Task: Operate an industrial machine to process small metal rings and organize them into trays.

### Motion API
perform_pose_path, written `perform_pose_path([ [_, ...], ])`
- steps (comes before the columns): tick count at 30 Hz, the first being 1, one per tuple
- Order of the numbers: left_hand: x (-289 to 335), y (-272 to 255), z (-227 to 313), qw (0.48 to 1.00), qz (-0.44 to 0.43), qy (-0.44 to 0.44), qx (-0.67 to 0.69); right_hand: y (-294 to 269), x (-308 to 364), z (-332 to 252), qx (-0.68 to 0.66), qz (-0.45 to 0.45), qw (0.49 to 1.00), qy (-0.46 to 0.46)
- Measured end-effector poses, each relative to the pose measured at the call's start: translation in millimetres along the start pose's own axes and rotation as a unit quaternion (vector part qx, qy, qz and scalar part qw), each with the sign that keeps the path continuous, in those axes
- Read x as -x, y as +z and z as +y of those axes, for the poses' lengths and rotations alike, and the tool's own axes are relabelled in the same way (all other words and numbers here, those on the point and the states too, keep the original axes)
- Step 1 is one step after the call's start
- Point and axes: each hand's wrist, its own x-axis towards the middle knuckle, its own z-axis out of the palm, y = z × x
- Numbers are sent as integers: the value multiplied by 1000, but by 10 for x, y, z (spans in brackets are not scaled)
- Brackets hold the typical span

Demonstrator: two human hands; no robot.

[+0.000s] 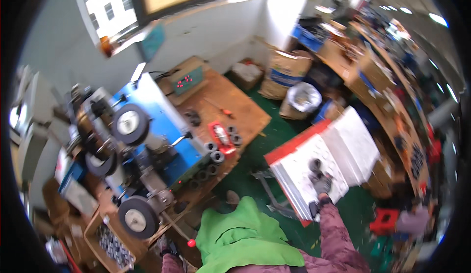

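My right hand [322, 184], in a grey glove, reaches over the open white-lined carton [355, 145] on the right. Its fingers close around dark round metal parts [315, 166] above the white sheet, though blur hides the exact grip. Low on the left, my left hand [166, 246] is beside the machine, close to a lever with a red ball knob [192, 243]. Its fingers are too small and smeared to read. The machine [157, 148] has a blue plate and several black wheels.
Dark metal rings [216, 156] stand on the wooden bench [250, 113] by a red tray [222, 138] and a control box with a lit display [189, 82]. A carton of small metal parts [91, 231] sits lower left. Sacks [284, 74] and a cluttered shelf [382, 96] lie beyond.
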Motion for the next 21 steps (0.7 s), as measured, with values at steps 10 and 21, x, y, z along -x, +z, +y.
perform_pose_path([
  [10,492,65,-277,992,95,-7,83,341,-240,205,-144,-22,988,-43],
  [21,1097,-597,-442,971,85,-72,212,-1336,1771,-3113,-282,-129,833,-459],
])
